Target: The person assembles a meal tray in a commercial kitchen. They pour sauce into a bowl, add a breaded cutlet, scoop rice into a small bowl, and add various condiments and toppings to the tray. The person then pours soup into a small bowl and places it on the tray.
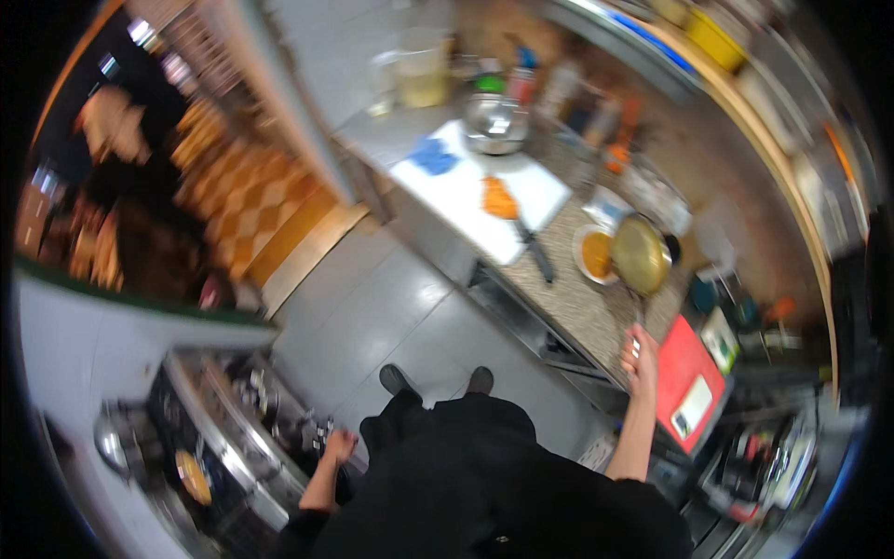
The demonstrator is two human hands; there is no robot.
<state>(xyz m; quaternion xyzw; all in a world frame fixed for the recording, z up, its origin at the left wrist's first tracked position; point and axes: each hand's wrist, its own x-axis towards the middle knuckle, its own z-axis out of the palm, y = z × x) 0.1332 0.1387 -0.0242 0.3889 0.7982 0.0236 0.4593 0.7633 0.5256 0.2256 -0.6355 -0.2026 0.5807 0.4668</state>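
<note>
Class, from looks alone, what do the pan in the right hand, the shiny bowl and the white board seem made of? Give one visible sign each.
Pan: probably metal, fairly glossy; a yellowish sheen shows, though blur leaves any coating open.
Bowl: polished metal, likely steel; bright, mirror-like highlights.
White board: likely plastic, smooth; evenly white, no visible wood grain, but blur hides fine texture.

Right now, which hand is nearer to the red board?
Right. The right hand, gripping the pan by its handle, is close beside the red board; the left hand is well away, across the floor near the steel appliance.
</note>
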